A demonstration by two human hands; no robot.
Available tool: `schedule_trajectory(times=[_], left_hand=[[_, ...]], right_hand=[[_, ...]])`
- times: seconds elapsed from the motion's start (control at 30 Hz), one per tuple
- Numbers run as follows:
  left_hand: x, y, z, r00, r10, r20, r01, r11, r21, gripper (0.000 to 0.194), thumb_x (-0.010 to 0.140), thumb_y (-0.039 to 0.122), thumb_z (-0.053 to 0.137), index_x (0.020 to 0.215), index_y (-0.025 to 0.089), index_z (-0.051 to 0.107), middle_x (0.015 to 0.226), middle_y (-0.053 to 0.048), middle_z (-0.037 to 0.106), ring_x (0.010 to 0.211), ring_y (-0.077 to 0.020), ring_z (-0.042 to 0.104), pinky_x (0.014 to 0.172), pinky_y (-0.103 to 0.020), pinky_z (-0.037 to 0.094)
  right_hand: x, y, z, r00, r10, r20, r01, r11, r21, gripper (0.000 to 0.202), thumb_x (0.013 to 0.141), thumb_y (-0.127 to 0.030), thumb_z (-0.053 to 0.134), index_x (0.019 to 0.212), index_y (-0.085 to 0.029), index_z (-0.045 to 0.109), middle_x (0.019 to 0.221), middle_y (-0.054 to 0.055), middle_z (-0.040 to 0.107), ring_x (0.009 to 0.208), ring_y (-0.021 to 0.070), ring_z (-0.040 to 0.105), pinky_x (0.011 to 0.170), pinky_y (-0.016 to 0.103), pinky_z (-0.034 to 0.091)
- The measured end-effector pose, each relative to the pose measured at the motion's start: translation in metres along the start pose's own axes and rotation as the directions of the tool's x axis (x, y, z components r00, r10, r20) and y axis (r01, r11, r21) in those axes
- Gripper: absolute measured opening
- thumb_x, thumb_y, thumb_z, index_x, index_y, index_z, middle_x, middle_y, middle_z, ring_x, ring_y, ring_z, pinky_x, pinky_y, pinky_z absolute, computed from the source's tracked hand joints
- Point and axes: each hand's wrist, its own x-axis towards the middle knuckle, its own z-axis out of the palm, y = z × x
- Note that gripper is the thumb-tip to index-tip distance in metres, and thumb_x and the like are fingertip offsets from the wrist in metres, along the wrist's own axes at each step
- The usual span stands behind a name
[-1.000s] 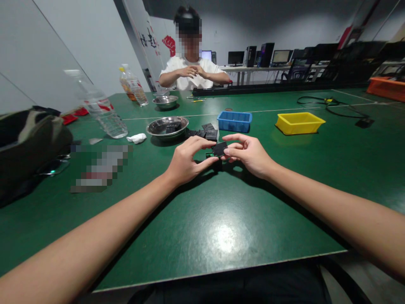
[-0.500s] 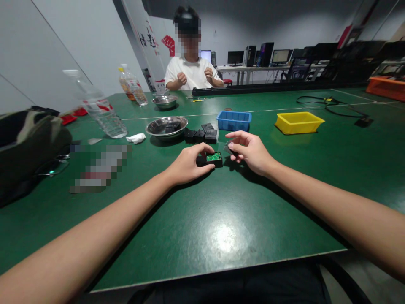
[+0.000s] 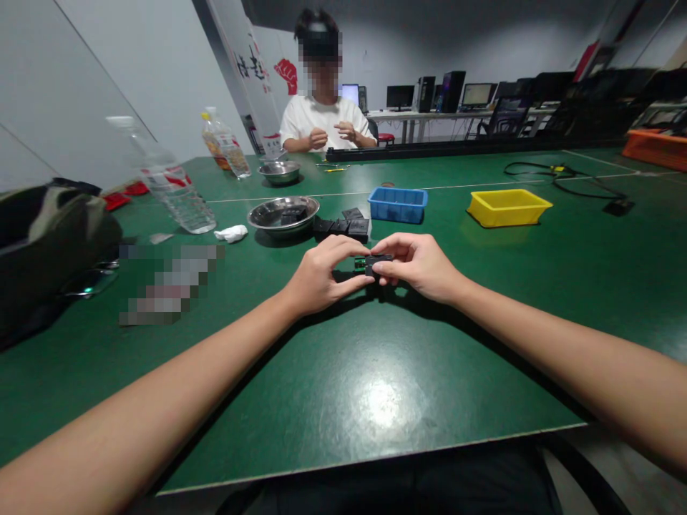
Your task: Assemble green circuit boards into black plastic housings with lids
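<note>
My left hand [image 3: 322, 275] grips a small black plastic case by its sides, just above the green table. A strip of green circuit board [image 3: 360, 265] shows inside the case. From the right, my right hand [image 3: 416, 265] holds a flat black cover [image 3: 380, 265] over the case's right part. Thumb and fingers of both hands almost meet around the two pieces. Whether the cover touches the case all along its edge I cannot tell. Just beyond my hands lie several black cases [image 3: 342, 228] in a row.
A steel bowl [image 3: 262, 220] with black pieces stands behind my left hand. A blue divided box [image 3: 397, 205] and a yellow tray [image 3: 509, 207] sit farther back. Water bottle [image 3: 177, 192], white tissue [image 3: 231, 234] and dark bag [image 3: 48, 250] are at left. A person [image 3: 325, 118] sits opposite.
My right hand has moved left with the black cover, from beside the case to on top of it. Less of the green board shows. The person opposite has brought both hands lower.
</note>
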Motion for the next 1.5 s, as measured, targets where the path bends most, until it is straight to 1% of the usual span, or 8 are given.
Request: schedule_trajectory(times=[0.23,0.37,0.47,0.87,1.17,1.3,1.43,1.5], left_hand=[[-0.001,0.001,-0.001,1.000,0.004,-0.030,-0.004,1.000,0.008,0.029,0.086,0.041,0.072,0.106,0.020,0.071,0.106,-0.009,0.074,0.100,-0.0235,0.068,0.092,-0.036,0.053],[0.000,0.000,-0.001,0.999,-0.005,-0.054,0.004,1.000,-0.002,0.027,0.087,0.039,0.071,0.105,0.018,0.071,0.104,-0.009,0.074,0.098,-0.0234,0.068,0.091,-0.036,0.053],[0.001,-0.001,-0.001,0.998,-0.027,-0.051,0.026,0.999,-0.025,0.025,0.087,0.037,0.070,0.104,0.018,0.071,0.102,-0.009,0.074,0.096,-0.0234,0.068,0.091,-0.037,0.053],[-0.001,-0.014,0.002,0.964,-0.215,0.155,0.227,0.971,-0.069,0.028,0.079,0.038,0.072,0.097,0.019,0.062,0.096,-0.005,0.071,0.087,-0.0219,0.067,0.079,-0.034,0.051],[0.001,-0.009,0.003,0.938,-0.322,0.127,0.340,0.926,-0.163,0.027,0.073,0.038,0.077,0.087,0.018,0.066,0.082,-0.001,0.069,0.076,-0.0176,0.064,0.073,-0.031,0.050],[0.006,-0.010,0.005,0.834,-0.543,0.092,0.515,0.708,-0.483,0.031,0.063,0.033,0.084,0.080,0.016,0.065,0.073,0.000,0.066,0.067,-0.0139,0.061,0.067,-0.027,0.051],[0.013,-0.014,0.003,0.563,-0.807,0.179,0.558,0.212,-0.803,0.025,0.063,0.024,0.081,0.079,0.013,0.065,0.068,-0.002,0.066,0.060,-0.0117,0.062,0.062,-0.024,0.055],[0.016,-0.015,0.000,0.469,-0.851,0.237,0.529,0.056,-0.847,0.019,0.068,0.021,0.077,0.080,0.013,0.066,0.069,-0.004,0.067,0.061,-0.0122,0.063,0.060,-0.023,0.057]], right_hand=[[0.000,0.003,-0.007,0.991,-0.130,0.018,0.130,0.962,-0.239,0.027,0.076,-0.033,0.080,0.097,-0.018,0.072,0.083,0.003,0.075,0.069,0.0150,0.068,0.062,0.028,0.054],[0.000,-0.003,-0.014,0.917,-0.376,0.129,0.380,0.731,-0.568,0.020,0.078,-0.029,0.078,0.096,-0.021,0.075,0.101,0.007,0.076,0.091,0.0199,0.068,0.072,0.030,0.052],[0.000,-0.007,-0.017,0.886,-0.414,0.208,0.446,0.643,-0.622,0.014,0.082,-0.028,0.075,0.094,-0.022,0.075,0.097,0.006,0.077,0.092,0.0212,0.069,0.074,0.031,0.051],[0.006,0.004,-0.025,0.929,-0.357,-0.094,0.231,0.761,-0.606,0.013,0.080,-0.027,0.073,0.088,-0.018,0.077,0.090,0.006,0.077,0.076,0.0170,0.066,0.068,0.029,0.050],[0.009,0.008,-0.025,0.914,-0.378,-0.145,0.224,0.772,-0.595,0.016,0.079,-0.029,0.073,0.086,-0.016,0.078,0.086,0.006,0.077,0.072,0.0168,0.065,0.064,0.029,0.049],[0.010,0.009,-0.028,0.908,-0.374,-0.189,0.204,0.788,-0.581,0.017,0.079,-0.030,0.074,0.087,-0.016,0.078,0.084,0.006,0.077,0.070,0.0161,0.064,0.063,0.029,0.048],[0.011,0.010,-0.030,0.909,-0.350,-0.226,0.177,0.816,-0.550,0.019,0.078,-0.032,0.074,0.086,-0.015,0.078,0.081,0.005,0.076,0.066,0.0147,0.062,0.061,0.029,0.046],[0.012,0.011,-0.031,0.910,-0.343,-0.232,0.171,0.823,-0.542,0.019,0.078,-0.032,0.074,0.086,-0.015,0.078,0.080,0.005,0.075,0.065,0.0143,0.061,0.060,0.029,0.045]])
